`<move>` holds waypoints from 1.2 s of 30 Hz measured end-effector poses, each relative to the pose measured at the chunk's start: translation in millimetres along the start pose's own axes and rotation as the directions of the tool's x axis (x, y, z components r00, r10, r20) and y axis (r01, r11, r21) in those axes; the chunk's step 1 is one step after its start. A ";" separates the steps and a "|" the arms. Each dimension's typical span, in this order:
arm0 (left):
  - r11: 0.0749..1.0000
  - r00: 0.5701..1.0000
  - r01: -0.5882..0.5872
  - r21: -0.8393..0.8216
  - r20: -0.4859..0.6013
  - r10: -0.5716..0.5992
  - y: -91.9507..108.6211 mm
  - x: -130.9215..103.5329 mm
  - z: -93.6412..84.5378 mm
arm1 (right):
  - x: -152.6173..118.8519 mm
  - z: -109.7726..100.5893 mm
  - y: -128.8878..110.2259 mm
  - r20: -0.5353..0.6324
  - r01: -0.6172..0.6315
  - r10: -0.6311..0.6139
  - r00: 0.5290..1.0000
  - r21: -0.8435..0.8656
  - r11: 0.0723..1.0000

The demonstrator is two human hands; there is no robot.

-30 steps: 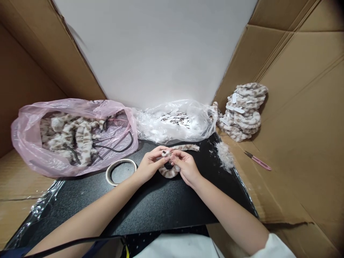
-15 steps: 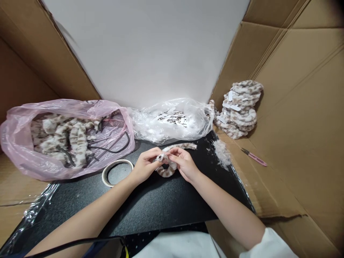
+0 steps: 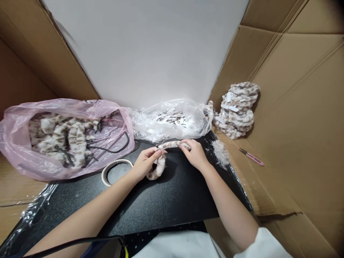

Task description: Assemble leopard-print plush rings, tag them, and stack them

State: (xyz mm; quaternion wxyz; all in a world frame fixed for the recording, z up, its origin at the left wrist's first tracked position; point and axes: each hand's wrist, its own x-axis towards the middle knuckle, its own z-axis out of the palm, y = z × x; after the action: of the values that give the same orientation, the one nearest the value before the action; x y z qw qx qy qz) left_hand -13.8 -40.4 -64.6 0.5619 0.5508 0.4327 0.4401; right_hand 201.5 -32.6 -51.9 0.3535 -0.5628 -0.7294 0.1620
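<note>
A brown-and-white furry strip (image 3: 172, 144) is stretched between my two hands above the black table (image 3: 161, 204). My left hand (image 3: 146, 161) pinches it near the middle, where a small dark tip shows by the fingers. Below those fingers, one part of the strip curls down in a hook. Farther right, my right hand (image 3: 194, 153) is closed on the strip's other end. Just left of my left hand lies a roll of cream tape (image 3: 105, 178).
A pink plastic bag (image 3: 16, 154) with furry pieces and dark cords lies at left. Behind my hands sits a clear bag (image 3: 145, 125) of white labels. At right are stacked furry strips (image 3: 239, 111), loose fluff (image 3: 220, 153) and pink-handled snips (image 3: 254, 158). Cardboard walls (image 3: 295, 107) stand around.
My right hand has moved right along the furry strip to its far end. My left hand keeps its pinch, slightly shifted left. The curled part now hangs below my left hand.
</note>
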 end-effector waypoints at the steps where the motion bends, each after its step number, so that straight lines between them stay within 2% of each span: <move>1: 1.000 1.000 -0.003 0.014 0.004 0.003 0.0 -0.1 0.8 | -1.3 0.4 -4.6 -0.011 0.047 -0.046 0.999 0.134 0.990; 3: 0.999 1.000 -0.023 0.042 0.004 0.023 -0.2 -0.1 1.8 | -4.8 2.1 -14.0 -0.060 0.113 -0.099 0.993 0.331 0.937; 5: 0.997 0.999 -0.037 0.071 0.009 0.036 -0.7 -0.1 2.1 | -8.8 5.2 -22.0 -0.098 0.150 -0.119 0.988 0.434 0.888; 8: 0.987 0.996 -0.090 0.135 0.038 0.086 -0.8 -0.4 1.4 | -13.8 10.2 -28.7 -0.108 0.168 -0.132 0.985 0.496 0.852; 11: 0.923 0.965 -0.262 0.282 0.068 0.253 1.5 -1.1 0.0 | -17.2 12.9 -30.1 -0.141 0.208 -0.160 0.977 0.476 0.855; 13: 0.839 0.925 -0.381 0.389 0.149 0.350 3.9 -1.9 -0.6 | -19.0 13.4 -30.0 -0.165 0.239 -0.182 0.969 0.459 0.856; 14: 0.805 0.904 -0.427 0.413 0.225 0.364 5.2 -2.4 -0.6 | -19.9 13.4 -30.0 -0.168 0.245 -0.187 0.968 0.463 0.852; 16: 0.785 0.858 -0.478 0.395 0.402 0.320 7.1 -3.7 0.7 | -21.2 13.9 -30.1 -0.145 0.235 -0.187 0.972 0.493 0.838; 18: 0.806 0.825 -0.473 0.355 0.499 0.264 8.1 -5.3 2.8 | -21.7 14.9 -30.3 -0.133 0.201 -0.153 0.979 0.546 0.813; 23: 0.830 0.833 -0.439 0.343 0.501 0.234 8.4 -7.7 4.7 | -19.2 16.9 -28.9 -0.174 0.110 0.012 0.985 0.676 0.729; 29: 0.869 0.833 -0.413 0.273 0.498 0.240 12.8 -9.8 6.1 | -18.4 18.1 -28.1 -0.107 0.060 0.023 0.994 0.709 0.702; 36: 0.915 0.875 -0.346 0.206 0.422 0.236 17.4 -14.2 11.4 | -18.5 27.6 -31.8 0.038 -0.046 0.027 0.999 0.787 0.616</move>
State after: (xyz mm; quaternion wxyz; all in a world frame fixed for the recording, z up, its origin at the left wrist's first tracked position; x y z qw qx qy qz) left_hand -6.4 -56.8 -47.0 0.4811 0.7588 0.2805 0.3378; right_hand 161.9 -55.4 -57.1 0.5528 -0.3641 -0.5771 0.4784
